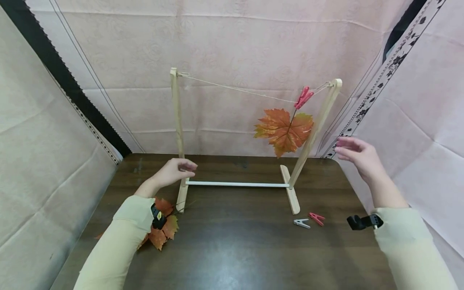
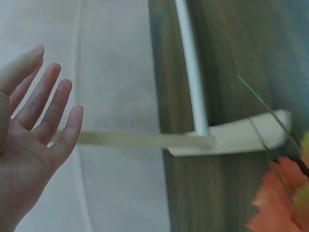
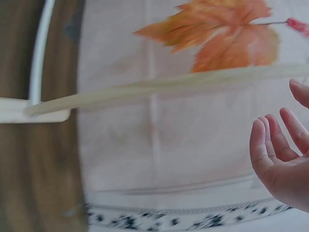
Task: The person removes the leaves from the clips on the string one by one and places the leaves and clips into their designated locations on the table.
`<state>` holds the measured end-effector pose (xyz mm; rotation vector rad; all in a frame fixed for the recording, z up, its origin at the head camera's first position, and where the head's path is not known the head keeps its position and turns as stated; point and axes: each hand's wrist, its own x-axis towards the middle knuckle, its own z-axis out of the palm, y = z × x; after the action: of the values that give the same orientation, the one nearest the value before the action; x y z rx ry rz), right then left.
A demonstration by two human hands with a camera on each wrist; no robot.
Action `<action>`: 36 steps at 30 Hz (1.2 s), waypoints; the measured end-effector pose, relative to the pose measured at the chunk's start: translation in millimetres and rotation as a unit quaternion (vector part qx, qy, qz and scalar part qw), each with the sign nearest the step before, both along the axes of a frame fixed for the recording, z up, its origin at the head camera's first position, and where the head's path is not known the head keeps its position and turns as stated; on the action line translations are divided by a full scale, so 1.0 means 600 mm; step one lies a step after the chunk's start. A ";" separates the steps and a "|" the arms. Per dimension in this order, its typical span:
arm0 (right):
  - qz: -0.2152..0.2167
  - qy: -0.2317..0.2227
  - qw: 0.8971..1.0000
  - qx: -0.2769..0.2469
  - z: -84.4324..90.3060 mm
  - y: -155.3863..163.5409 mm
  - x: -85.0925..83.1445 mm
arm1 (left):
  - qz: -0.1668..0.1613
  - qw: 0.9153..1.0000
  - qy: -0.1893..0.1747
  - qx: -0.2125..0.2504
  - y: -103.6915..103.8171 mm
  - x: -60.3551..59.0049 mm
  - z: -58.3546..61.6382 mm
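An orange maple leaf (image 1: 284, 131) hangs by its stem from a red clothespin (image 1: 303, 98) near the right end of a string (image 1: 235, 88). The string runs between the two posts of a wooden stand (image 1: 319, 121). My left hand (image 1: 174, 172) is beside the left post, its fingers loosely bent and holding nothing; the left wrist view shows them spread. To the right of the right post my right hand (image 1: 360, 157) is raised, relaxed and holding nothing. More orange leaves (image 1: 163, 231) lie on the table under my left forearm, partly hidden by it.
A grey clothespin (image 1: 302, 223) and a second red clothespin (image 1: 317, 218) lie on the table (image 1: 232, 249) in front of the stand's right foot (image 1: 290, 191). A white rod (image 1: 237, 184) joins the feet. Pale cloth (image 1: 224, 44) hangs behind and at both sides.
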<state>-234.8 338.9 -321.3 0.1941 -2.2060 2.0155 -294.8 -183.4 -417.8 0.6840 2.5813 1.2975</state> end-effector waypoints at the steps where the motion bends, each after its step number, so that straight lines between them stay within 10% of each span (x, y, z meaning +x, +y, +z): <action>1: 0.000 0.007 1.000 0.000 0.012 -0.005 -0.002 | -0.001 1.000 0.005 0.003 0.004 -0.007 -0.001; 24: -0.003 0.076 0.995 0.058 0.203 -0.099 -0.041 | -0.007 0.994 0.024 0.107 0.168 -0.063 0.113; 36: 0.014 -0.002 0.962 0.273 0.251 -0.145 -0.066 | 0.009 0.990 0.040 0.135 0.254 -0.093 0.155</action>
<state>-274.4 251.7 -170.8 0.2790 -2.7215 1.3648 -350.5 -30.9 -324.6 0.7744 2.5017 1.6787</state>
